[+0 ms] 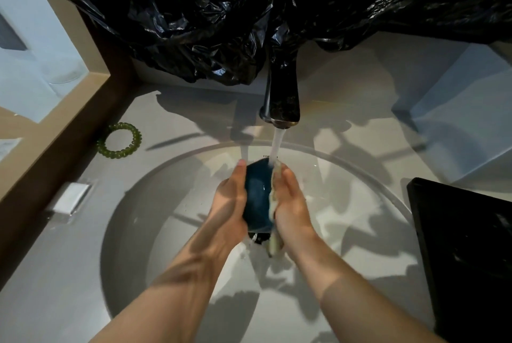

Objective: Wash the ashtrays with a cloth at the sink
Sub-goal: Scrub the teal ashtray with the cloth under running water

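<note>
Head view: we are mid-wash, left hand (230, 201) gripping a blue ashtray (259, 195) under the tap (279, 101), right hand (292, 204) pressing the cloth (274, 245) flat against it.

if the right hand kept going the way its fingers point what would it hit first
Likely the stream of tap water, just ahead of the right hand; depth is unclear.
</note>
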### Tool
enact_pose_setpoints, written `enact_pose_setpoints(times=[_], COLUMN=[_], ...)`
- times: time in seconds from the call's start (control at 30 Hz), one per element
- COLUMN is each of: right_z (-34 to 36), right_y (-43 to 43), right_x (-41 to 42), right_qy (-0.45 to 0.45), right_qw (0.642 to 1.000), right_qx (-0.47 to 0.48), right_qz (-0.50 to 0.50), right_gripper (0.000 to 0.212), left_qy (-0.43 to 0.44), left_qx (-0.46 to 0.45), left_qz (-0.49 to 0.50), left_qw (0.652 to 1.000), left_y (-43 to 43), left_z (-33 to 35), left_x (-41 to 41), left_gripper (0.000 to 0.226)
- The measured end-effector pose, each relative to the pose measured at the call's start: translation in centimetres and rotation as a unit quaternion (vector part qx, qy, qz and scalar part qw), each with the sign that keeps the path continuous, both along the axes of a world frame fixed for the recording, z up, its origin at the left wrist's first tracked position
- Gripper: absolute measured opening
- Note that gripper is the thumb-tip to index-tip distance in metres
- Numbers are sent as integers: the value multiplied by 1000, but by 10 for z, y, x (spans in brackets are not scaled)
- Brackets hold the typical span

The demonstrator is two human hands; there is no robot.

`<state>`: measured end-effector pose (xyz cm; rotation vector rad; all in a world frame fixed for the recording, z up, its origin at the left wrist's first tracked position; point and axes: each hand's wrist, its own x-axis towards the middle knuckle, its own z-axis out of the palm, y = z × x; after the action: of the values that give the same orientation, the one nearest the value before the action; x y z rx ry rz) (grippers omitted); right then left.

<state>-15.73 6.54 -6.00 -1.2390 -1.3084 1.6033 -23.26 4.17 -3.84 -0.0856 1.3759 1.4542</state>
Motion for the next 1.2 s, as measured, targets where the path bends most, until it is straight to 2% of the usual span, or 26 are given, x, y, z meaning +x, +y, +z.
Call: enact_pose_setpoints(times=[0.07, 0.13, 0.17, 0.2, 0.23, 0.27, 0.3, 0.33, 0.37, 0.4, 0.43, 0.47, 0.53, 0.57, 0.6, 0.67, 0.7, 0.77, 0.83, 0.87, 0.9, 0.93, 0.97, 1.03, 1.1, 1.2], right_z=[-2, -2, 2, 2, 6, 10, 15, 22, 27, 25, 21, 14, -4, -11, -16, -15, -13, -13, -11, -7, -2, 4, 13, 32, 39, 33], right_y=[-28, -40, -37, -30, -22, -10, 2, 17, 30, 40, 44, 43, 28, 17, 5, -20, -29, -40, -35, -28, -20, -10, 0, 24, 45, 52], right_x=[2, -1, -3, -5, -7, -7, -7, -6, -4, 1, 5, 8, 12, 12, 10, 3, -2, -11, -17, -19, -19, -18, -16, -11, -4, 5], right_qy=[-61, -147, -181, -216, -237, -241, -227, -200, -167, -135, -106, -76, -14, 21, 35, 35, 13, -92, -238, -276, -294, -298, -302, -278, -231, -164], right_qw=[994, 964, 943, 920, 906, 912, 934, 960, 978, 987, 989, 989, 988, 987, 988, 995, 999, 989, 921, 882, 856, 848, 857, 918, 960, 983], right_qx=[66, 197, 259, 308, 330, 309, 246, 163, 74, -6, -70, -108, -155, -161, -148, -83, -31, 109, 298, 370, 411, 421, 387, 210, 65, -18], right_qz=[66, 102, 108, 113, 121, 121, 124, 113, 104, 89, 77, 62, 18, -8, -34, -52, -31, 30, 74, 95, 107, 124, 154, 189, 147, 82], right_gripper=[35, 40, 43, 46, 44, 38, 31, 28, 27, 27, 24, 23, 36, 42, 39, 25, 27, 44, 51, 52, 51, 48, 43, 24, 6, 14], left_qy=[-27, -54, -61, -21, -113, 2, 173, 151, 97, 118, 97, 87, 42, 2, -39, -84, -74, -69, -85, -25, -18, -3, -6, 84, 94, 55], left_qx=[17, 8, 17, 18, 66, 136, 44, -7, -23, -24, -9, 7, 17, 35, 65, 84, 89, 88, 96, 89, 99, 90, 82, 43, 29, 51], left_qz=[28, 23, -3, -82, -33, -106, -141, -169, -143, -136, -116, -111, -79, -47, -21, 21, 47, 63, 23, -30, -46, -77, -101, -150, -156, -157], left_qw=[999, 998, 998, 996, 991, 985, 974, 974, 985, 983, 988, 990, 996, 998, 997, 993, 992, 992, 991, 995, 994, 993, 992, 984, 983, 985], left_y=[-3, -6, -10, -13, -17, -17, -15, -15, -14, -13, -9, -9, -9, -7, -5, -2, -4, -8, -13, -15, -15, -16, -17, -15, -15, -13], left_z=[-6, -6, -4, 0, -3, -5, -8, -13, -9, -3, 0, 2, 5, 3, 4, -1, -8, -13, -13, -8, -12, -12, -10, -7, 3, 1], left_x=[-7, -3, 0, -7, -3, -2, 0, 0, 0, -2, 0, -2, -1, -3, -6, -7, -6, -3, 2, 4, 6, 5, 5, 2, -1, -7], left_gripper=[42, 35, 26, 19, 24, 31, 38, 40, 38, 37, 35, 32, 30, 31, 33, 39, 42, 46, 42, 41, 40, 38, 36, 34, 34, 31])
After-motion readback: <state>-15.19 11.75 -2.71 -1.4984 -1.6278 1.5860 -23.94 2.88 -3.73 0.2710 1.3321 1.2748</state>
